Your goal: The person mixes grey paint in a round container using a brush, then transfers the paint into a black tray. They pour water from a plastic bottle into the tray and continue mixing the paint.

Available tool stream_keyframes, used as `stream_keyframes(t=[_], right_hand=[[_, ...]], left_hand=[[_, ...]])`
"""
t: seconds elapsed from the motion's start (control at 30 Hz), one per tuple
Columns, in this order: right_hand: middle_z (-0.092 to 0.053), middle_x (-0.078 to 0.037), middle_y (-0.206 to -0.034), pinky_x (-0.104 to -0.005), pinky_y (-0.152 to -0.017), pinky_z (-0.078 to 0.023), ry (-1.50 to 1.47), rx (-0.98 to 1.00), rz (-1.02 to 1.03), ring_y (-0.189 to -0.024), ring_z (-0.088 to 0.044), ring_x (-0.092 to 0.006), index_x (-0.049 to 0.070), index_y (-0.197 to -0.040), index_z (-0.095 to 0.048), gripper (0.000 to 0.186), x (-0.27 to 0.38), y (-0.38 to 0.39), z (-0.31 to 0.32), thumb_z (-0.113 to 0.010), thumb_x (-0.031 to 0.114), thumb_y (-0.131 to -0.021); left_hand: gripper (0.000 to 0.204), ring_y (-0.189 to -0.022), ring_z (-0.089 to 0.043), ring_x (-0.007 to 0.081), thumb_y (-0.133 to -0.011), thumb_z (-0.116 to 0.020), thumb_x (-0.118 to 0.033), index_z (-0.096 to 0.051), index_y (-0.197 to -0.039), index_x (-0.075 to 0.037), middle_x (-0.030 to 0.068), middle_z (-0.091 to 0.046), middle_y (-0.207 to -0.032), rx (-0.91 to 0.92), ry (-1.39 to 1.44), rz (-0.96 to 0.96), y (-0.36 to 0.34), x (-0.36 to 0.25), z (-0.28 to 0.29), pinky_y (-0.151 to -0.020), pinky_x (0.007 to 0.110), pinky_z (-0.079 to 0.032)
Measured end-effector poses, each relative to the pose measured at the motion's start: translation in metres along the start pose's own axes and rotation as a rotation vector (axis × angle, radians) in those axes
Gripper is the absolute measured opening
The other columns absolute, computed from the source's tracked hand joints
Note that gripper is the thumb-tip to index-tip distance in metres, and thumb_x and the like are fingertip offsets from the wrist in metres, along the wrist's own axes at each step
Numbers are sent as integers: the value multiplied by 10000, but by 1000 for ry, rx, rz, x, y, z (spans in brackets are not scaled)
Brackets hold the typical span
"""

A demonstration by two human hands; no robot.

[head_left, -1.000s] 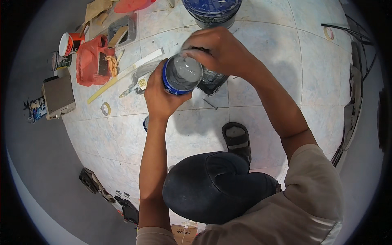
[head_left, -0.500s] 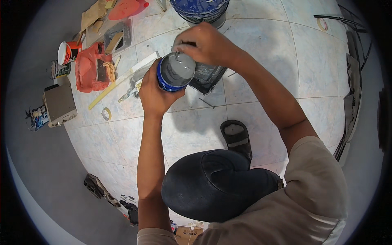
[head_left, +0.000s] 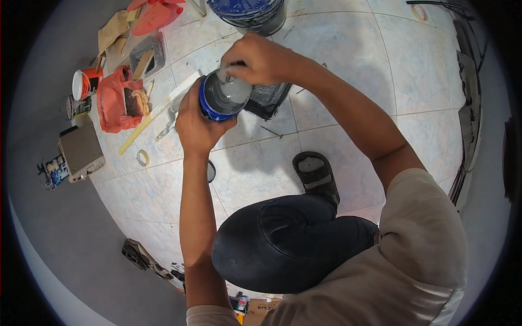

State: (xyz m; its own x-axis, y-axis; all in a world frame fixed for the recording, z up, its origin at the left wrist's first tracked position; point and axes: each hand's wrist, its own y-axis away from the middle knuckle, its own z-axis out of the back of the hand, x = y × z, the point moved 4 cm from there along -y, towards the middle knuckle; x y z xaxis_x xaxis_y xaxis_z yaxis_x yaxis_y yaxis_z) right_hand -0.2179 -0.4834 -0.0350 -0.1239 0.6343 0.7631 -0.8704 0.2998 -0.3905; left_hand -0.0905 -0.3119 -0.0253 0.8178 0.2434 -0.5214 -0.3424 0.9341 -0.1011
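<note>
Blue tub (head_left: 216, 114) of grey paste (head_left: 235, 92) in the left hand (head_left: 196, 124)

With the blue tub as my marker, I start at the far left. Well left of it and nearer the wearer, I see a boxy grey case (head_left: 81, 153); also well left, slightly beyond it, sits an orange-and-white pail (head_left: 91, 83). Closer in lies a red plastic bag (head_left: 110, 98), a yellowish rag (head_left: 142, 103) on its tub-facing side. Between bag and tub runs a long white-and-yellow strip (head_left: 163, 108).

The left hand has its digits wrapped around the tub's left and near sides, holding it above the tiled floor (head_left: 348, 92), mouth toward my camera. Beyond the tub stands a large, smeared blue-topped bucket (head_left: 246, 10).

The right hand (head_left: 258, 61) is at the tub's far rim, fingers bent and blurred; I cannot tell whether they grip anything. A black tray (head_left: 270, 102) streaked with grey lies just right of the tub, partly covered by that arm. Farther right and nearer the wearer, I find a dark sandal (head_left: 317, 176).
</note>
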Motion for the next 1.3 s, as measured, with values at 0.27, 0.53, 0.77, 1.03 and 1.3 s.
stream_keyframes(t=[0.27,0.53,0.77,1.03,1.3], right_hand=[[-723,-202,-798,-405,-684,-539,-28,2,-1,-679,-680,-343,-9,-901,-773,178,8,-1,9,-713,159,-912],[-719,-190,-779,-384,-653,-534,-47,-38,10,-675,-696,-297,-17,-932,-774,177,9,0,19,-721,151,-912],[-766,-155,-851,-357,-719,-554,-161,-42,-52,-739,-726,-279,0,-938,-787,153,9,3,17,-687,112,-907],[-767,-171,-868,-365,-707,-564,-134,-160,-51,-760,-742,-269,-3,-986,-784,171,4,0,18,-698,132,-926],[-755,-174,-841,-388,-687,-557,-100,-121,-48,-726,-725,-319,8,-968,-791,156,1,9,10,-687,117,-931]], left_hand=[[1026,-1180,-687,383,-500,-972,-238,-566,-1431,-87,166,-718,-1281,-2,-45,-21,1,3,3,-997,460,-569],[1026,-1164,-694,382,-492,-976,-239,-571,-1422,-90,162,-721,-1275,15,-49,-22,0,-3,2,-974,456,-577],[975,-1159,-693,381,-524,-963,-240,-578,-1407,-92,153,-719,-1270,7,-48,-27,-2,-5,3,-967,462,-578],[974,-1158,-685,383,-531,-956,-261,-576,-1412,-89,152,-713,-1267,4,-78,-46,-6,-5,7,-973,464,-575],[978,-1153,-685,378,-530,-939,-261,-576,-1422,-97,153,-708,-1263,4,-103,-60,-10,-7,5,-959,458,-582]])
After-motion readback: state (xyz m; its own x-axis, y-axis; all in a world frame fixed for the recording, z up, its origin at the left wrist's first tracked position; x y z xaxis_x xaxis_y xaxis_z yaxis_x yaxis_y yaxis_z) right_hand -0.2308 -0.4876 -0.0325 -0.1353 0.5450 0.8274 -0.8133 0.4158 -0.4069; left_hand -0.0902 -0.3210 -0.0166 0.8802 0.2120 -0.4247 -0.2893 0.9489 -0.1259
